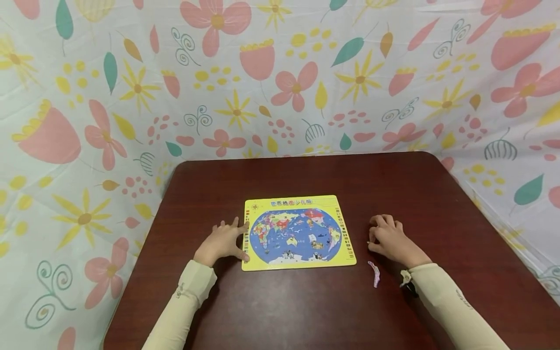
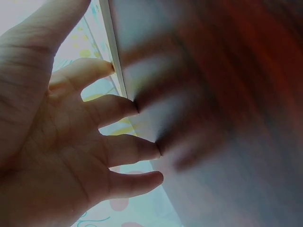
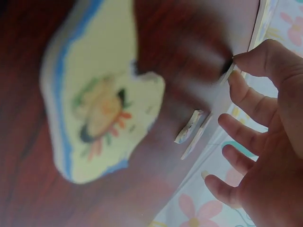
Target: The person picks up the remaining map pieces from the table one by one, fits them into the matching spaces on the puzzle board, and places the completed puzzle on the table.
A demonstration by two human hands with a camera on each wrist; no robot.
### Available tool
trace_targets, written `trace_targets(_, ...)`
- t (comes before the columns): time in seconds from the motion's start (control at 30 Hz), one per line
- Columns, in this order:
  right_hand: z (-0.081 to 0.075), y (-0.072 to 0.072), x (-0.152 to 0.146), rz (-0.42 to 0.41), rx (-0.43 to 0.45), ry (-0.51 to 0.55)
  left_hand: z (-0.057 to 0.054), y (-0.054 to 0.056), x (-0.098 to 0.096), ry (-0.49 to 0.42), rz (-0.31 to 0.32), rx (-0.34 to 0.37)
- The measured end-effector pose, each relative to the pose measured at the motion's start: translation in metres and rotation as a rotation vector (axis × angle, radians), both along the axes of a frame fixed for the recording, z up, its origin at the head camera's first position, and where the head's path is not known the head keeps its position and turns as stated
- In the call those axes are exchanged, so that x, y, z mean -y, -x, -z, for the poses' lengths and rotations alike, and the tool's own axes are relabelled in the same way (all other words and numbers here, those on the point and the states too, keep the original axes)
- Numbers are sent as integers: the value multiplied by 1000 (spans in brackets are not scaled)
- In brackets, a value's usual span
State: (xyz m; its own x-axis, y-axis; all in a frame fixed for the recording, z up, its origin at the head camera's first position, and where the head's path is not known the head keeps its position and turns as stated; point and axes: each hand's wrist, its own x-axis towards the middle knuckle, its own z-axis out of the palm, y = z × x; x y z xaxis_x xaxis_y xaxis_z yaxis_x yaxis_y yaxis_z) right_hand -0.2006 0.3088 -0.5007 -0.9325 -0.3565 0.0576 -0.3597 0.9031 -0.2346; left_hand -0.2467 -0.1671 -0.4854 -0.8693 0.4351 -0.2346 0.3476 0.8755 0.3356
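From here I have the left hand [image 1: 222, 241], fingers apart, touching the map board [image 1: 299, 233], lower centre; lower right, I can't tell whether the right hand [image 1: 392, 239] pinches anything

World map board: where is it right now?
In the head view, the world map board lies near the middle of the brown table, the left hand at its left edge and the right hand apart to its right.

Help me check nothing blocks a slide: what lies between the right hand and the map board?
In the head view, only bare table separates the right hand from the map board; the small pinkish strip sits nearer the person, outside that stretch.
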Motion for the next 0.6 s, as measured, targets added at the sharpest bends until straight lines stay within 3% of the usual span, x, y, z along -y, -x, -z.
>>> trace_targets(0.6,-1,6,2,-1,31,29,2,0,1,32,12,-16)
